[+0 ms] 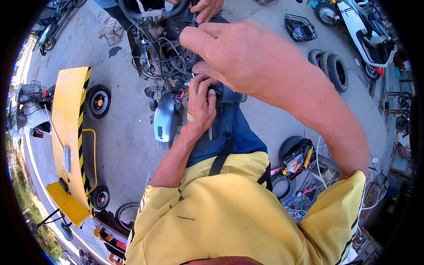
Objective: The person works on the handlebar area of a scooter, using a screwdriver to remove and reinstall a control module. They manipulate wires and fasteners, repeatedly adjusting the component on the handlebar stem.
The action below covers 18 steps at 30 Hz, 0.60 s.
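The person's left hand [202, 104] was bent over the bike [157, 33], its fingers curled inward against the wiring [176, 84] above the silver mudguard [166, 118]; whether it pinched a wire I could not tell. The right hand [236, 51] was half curled over the bike's right side, index finger and thumb apart at the near edge; its other fingertips were hidden, so its hold could not be told. A co-worker's hand [207, 9] was at the bike's far end, close by the right hand.

Bare concrete floor [132, 145] lay open left of the bike, up to the striped edge of a yellow platform [68, 128]. Right of the bike, more bare floor reached to loose tyres [338, 73] and a black basket [300, 28] beyond them.
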Each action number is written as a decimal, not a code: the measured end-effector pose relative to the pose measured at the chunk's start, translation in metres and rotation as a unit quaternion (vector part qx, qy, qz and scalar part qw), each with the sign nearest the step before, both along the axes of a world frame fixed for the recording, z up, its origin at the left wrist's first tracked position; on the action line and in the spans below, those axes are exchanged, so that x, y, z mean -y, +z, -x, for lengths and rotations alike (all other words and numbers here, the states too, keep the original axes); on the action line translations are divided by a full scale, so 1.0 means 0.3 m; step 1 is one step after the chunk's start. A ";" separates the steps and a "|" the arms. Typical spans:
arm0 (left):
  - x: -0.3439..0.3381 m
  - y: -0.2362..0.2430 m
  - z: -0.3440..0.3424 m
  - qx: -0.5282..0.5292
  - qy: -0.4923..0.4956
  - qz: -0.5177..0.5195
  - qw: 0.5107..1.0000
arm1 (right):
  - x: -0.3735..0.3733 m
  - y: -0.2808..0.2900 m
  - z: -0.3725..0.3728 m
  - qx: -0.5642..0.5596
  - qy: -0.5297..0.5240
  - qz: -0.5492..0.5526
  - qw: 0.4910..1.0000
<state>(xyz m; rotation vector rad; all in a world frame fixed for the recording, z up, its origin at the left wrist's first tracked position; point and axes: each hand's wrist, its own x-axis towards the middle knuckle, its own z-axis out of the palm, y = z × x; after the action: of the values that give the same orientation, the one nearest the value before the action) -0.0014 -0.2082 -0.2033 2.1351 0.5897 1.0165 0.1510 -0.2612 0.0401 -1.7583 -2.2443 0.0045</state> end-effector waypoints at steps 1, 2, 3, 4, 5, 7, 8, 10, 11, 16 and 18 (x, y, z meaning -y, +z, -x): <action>0.002 -0.005 0.001 0.000 0.002 0.009 1.000 | 0.002 -0.006 0.001 -0.003 -0.003 -0.020 1.000; 0.002 -0.021 0.000 0.011 0.003 0.016 1.000 | 0.007 -0.016 0.001 -0.005 -0.007 -0.042 0.999; 0.004 -0.032 -0.002 0.021 0.005 0.024 0.999 | 0.009 -0.030 0.002 -0.008 -0.010 -0.063 0.998; 0.002 -0.039 0.003 0.024 0.005 0.018 1.000 | 0.003 -0.051 0.001 -0.085 0.016 -0.069 0.994; 0.002 -0.021 -0.003 0.029 0.002 0.014 0.999 | -0.001 -0.078 -0.005 -0.159 0.038 -0.074 0.984; -0.001 0.027 -0.004 0.024 -0.006 -0.020 0.999 | -0.003 -0.092 -0.015 -0.212 0.052 -0.071 0.973; 0.000 0.030 -0.004 0.022 -0.005 -0.019 1.000 | -0.005 -0.089 -0.019 -0.190 0.049 -0.063 0.979; 0.004 0.036 -0.004 0.019 -0.003 -0.016 1.000 | 0.002 -0.092 -0.021 -0.137 0.030 -0.074 0.987; 0.002 0.036 -0.004 0.015 -0.007 -0.014 1.000 | 0.012 -0.105 -0.018 -0.106 0.014 -0.093 0.990; -0.003 0.018 0.005 -0.001 -0.027 0.027 0.999 | 0.008 -0.131 0.016 -0.290 0.060 -0.129 0.946; -0.005 0.019 -0.002 -0.006 -0.019 -0.009 1.000 | 0.022 -0.127 -0.034 -0.292 0.066 -0.067 0.952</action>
<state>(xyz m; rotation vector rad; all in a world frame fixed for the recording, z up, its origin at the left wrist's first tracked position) -0.0006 -0.2068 -0.1975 2.1606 0.5464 0.9935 0.1611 -0.2678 0.0019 -1.3092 -1.8646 0.3461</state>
